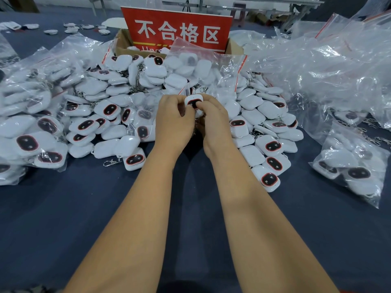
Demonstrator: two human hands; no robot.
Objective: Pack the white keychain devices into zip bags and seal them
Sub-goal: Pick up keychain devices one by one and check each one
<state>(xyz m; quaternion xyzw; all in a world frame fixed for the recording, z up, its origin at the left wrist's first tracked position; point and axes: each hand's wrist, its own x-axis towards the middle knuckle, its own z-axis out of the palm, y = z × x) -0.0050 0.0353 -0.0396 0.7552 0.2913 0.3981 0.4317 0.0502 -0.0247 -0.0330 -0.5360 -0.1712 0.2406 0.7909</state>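
Observation:
One white keychain device (193, 101) with a dark, red-rimmed oval face is held between both hands at the centre, over the heap of loose devices (249, 115). My left hand (174, 121) grips it from the left, fingers curled round its edge. My right hand (212, 118) pinches it from the right, thumb on its face. A small clear zip bag (184, 89) with a red strip shows just above my left fingers; whether the device is inside it I cannot tell. Its metal clasp (202, 89) sticks up behind.
Filled zip bags lie at the left (31, 115) and right (351, 166). A heap of empty bags (330, 64) covers the back right. A cardboard box (122, 42) with a red sign (179, 30) stands behind the pile. The blue tabletop (63, 208) spreads toward me.

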